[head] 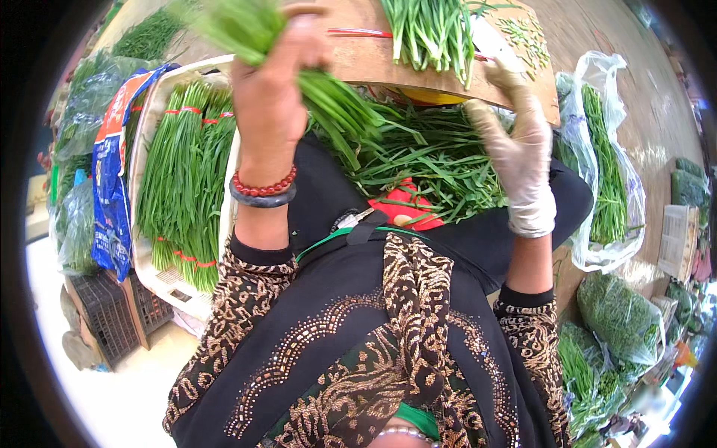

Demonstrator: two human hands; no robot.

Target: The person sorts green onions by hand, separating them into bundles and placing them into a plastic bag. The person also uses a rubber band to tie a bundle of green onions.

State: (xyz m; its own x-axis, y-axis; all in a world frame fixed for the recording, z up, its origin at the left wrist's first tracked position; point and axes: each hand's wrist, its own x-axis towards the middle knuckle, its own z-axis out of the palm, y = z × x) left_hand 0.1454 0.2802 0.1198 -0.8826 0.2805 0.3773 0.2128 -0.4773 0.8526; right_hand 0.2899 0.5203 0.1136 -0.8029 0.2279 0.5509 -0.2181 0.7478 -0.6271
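Note:
My bare left hand, with a red bead bracelet and a dark bangle at the wrist, grips a bunch of green garlic chives; its upper end is blurred. My right hand, in a thin whitish glove, has thumb and fingers spread beside the wooden board. Near its fingertips lies a knife with a wide pale blade, partly hidden. More chives lie on the board, pale ends towards me. Loose green leaves are heaped between my legs, over a red cloth or bag.
At the left, a white plastic crate holds chive bundles tied with red bands. Beside it hangs a blue and orange sack. Cut pale pieces lie on the board's right. A clear plastic bag of greens stands right of my knee.

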